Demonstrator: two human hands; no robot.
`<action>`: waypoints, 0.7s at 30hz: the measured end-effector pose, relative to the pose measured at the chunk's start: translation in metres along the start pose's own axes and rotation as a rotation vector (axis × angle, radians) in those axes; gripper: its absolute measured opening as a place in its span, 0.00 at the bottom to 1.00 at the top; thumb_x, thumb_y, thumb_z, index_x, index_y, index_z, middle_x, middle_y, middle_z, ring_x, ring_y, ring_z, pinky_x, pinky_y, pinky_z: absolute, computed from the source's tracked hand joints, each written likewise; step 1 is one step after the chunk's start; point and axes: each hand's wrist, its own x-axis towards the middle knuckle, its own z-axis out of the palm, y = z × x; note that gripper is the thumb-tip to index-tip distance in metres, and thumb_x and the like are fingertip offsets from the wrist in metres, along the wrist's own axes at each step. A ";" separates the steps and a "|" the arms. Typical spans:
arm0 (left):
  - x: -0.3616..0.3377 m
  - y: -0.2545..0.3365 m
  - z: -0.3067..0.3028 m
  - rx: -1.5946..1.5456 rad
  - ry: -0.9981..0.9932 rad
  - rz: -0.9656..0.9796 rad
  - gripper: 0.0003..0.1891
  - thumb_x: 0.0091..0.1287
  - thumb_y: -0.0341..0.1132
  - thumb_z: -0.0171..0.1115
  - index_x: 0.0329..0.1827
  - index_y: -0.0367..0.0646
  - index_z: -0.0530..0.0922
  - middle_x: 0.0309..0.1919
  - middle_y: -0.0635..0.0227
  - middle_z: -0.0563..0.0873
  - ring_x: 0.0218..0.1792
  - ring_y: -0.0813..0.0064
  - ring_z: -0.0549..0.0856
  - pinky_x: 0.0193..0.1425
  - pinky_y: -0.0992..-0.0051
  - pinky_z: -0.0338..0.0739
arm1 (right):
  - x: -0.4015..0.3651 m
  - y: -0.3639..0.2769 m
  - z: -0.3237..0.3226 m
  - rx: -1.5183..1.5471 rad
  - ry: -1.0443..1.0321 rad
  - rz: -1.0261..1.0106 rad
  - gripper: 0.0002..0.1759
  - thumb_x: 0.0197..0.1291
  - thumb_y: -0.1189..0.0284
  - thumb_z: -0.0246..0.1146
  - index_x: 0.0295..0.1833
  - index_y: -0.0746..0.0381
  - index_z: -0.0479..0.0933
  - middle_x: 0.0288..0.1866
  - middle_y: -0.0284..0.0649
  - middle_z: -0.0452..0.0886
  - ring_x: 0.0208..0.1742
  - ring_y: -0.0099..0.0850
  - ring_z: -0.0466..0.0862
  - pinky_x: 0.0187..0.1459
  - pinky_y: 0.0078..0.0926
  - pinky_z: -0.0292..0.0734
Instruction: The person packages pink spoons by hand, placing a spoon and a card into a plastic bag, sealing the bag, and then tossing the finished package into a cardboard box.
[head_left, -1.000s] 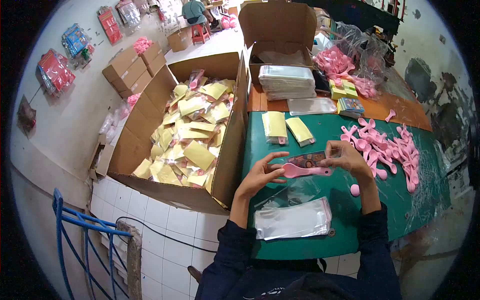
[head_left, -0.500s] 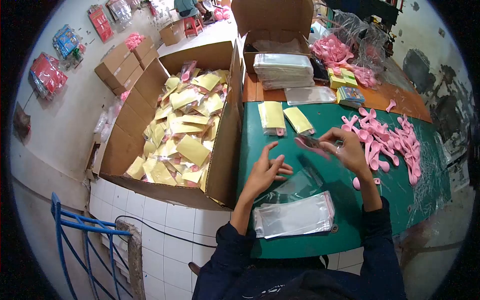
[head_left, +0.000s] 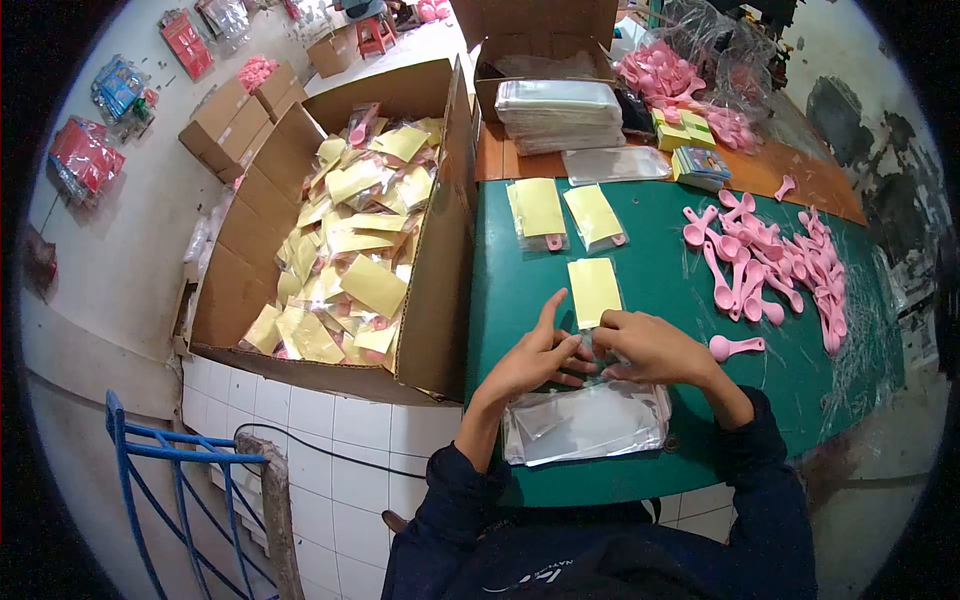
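Note:
A clear plastic bag with a yellow card in it lies on the green table, its card end pointing away from me. My right hand is closed at the near end of this bag, thumb and fingers pinching the film. Beside it, my left hand has its index finger stretched out and the other fingers apart, with the fingertips close to the same film. Just under both hands rests a stack of flat clear bags. Two filled bags with yellow cards, a left one and a right one, lie farther back.
Pink spoons are heaped on the right, with one loose spoon near my right wrist. A large cardboard box of filled bags stands left. Behind are stacked clear bags and small card stacks. A blue railing is lower left.
My right hand has come down and toward me with the bag, which now lies card side up on the table. My left hand has moved slightly nearer to me. The view has shifted a little.

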 end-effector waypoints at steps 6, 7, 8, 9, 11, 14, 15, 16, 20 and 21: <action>-0.003 0.007 0.007 0.053 0.048 -0.038 0.36 0.71 0.31 0.48 0.73 0.55 0.35 0.40 0.56 0.76 0.38 0.66 0.84 0.40 0.67 0.84 | -0.003 -0.002 0.011 -0.041 0.083 -0.074 0.16 0.45 0.67 0.68 0.38 0.61 0.72 0.38 0.46 0.74 0.38 0.46 0.78 0.40 0.40 0.73; -0.004 0.009 0.008 0.058 0.054 -0.056 0.36 0.71 0.32 0.49 0.73 0.56 0.35 0.41 0.55 0.76 0.37 0.67 0.84 0.40 0.67 0.84 | -0.002 -0.003 0.014 -0.050 0.111 -0.085 0.16 0.45 0.67 0.68 0.38 0.61 0.72 0.37 0.46 0.74 0.37 0.46 0.78 0.39 0.40 0.73; -0.003 0.007 0.007 0.050 0.060 -0.038 0.36 0.71 0.31 0.48 0.73 0.55 0.35 0.40 0.56 0.76 0.36 0.67 0.84 0.39 0.67 0.84 | -0.003 -0.005 0.014 -0.055 0.125 -0.101 0.16 0.45 0.67 0.68 0.37 0.62 0.72 0.37 0.46 0.74 0.37 0.46 0.78 0.39 0.40 0.73; -0.003 0.006 0.005 0.042 0.067 -0.019 0.37 0.70 0.30 0.48 0.73 0.55 0.34 0.40 0.57 0.76 0.35 0.67 0.84 0.38 0.67 0.84 | -0.003 -0.007 0.014 -0.060 0.139 -0.119 0.16 0.45 0.67 0.67 0.37 0.62 0.72 0.36 0.46 0.74 0.37 0.46 0.78 0.39 0.40 0.73; -0.003 0.005 0.004 0.042 0.078 0.005 0.37 0.70 0.30 0.48 0.73 0.53 0.33 0.39 0.58 0.76 0.34 0.67 0.85 0.37 0.67 0.84 | -0.002 -0.010 0.016 -0.061 0.167 -0.124 0.15 0.46 0.67 0.67 0.36 0.63 0.72 0.36 0.46 0.74 0.37 0.45 0.78 0.38 0.40 0.73; -0.003 0.004 0.004 0.072 0.089 0.029 0.38 0.70 0.30 0.49 0.73 0.51 0.33 0.37 0.58 0.78 0.33 0.68 0.85 0.39 0.68 0.84 | 0.001 -0.012 0.018 -0.037 0.198 -0.089 0.14 0.46 0.68 0.67 0.36 0.63 0.72 0.35 0.45 0.74 0.36 0.45 0.77 0.37 0.41 0.73; -0.003 0.003 0.003 0.081 0.095 0.041 0.38 0.70 0.30 0.49 0.73 0.50 0.33 0.35 0.58 0.78 0.33 0.68 0.85 0.39 0.68 0.83 | 0.002 -0.013 0.018 -0.018 0.196 -0.081 0.14 0.47 0.68 0.66 0.36 0.63 0.72 0.35 0.45 0.74 0.35 0.45 0.77 0.37 0.41 0.73; -0.002 0.001 0.002 0.091 0.102 0.054 0.38 0.69 0.30 0.50 0.73 0.49 0.33 0.34 0.59 0.79 0.33 0.69 0.85 0.39 0.69 0.83 | 0.003 -0.013 0.018 0.000 0.194 -0.074 0.14 0.47 0.68 0.66 0.35 0.64 0.72 0.34 0.45 0.73 0.35 0.45 0.77 0.37 0.41 0.72; 0.004 -0.007 -0.001 0.190 0.146 0.084 0.38 0.69 0.30 0.51 0.73 0.48 0.36 0.29 0.62 0.80 0.33 0.73 0.84 0.38 0.73 0.80 | 0.004 -0.018 0.022 -0.052 0.246 -0.028 0.13 0.45 0.69 0.66 0.33 0.64 0.73 0.34 0.44 0.74 0.36 0.42 0.77 0.38 0.38 0.71; 0.004 -0.007 0.000 0.160 0.159 0.075 0.37 0.69 0.30 0.52 0.74 0.49 0.37 0.29 0.64 0.80 0.33 0.75 0.83 0.39 0.75 0.79 | 0.003 -0.019 0.022 -0.067 0.257 -0.029 0.12 0.45 0.70 0.66 0.33 0.64 0.73 0.34 0.43 0.74 0.36 0.41 0.77 0.38 0.38 0.71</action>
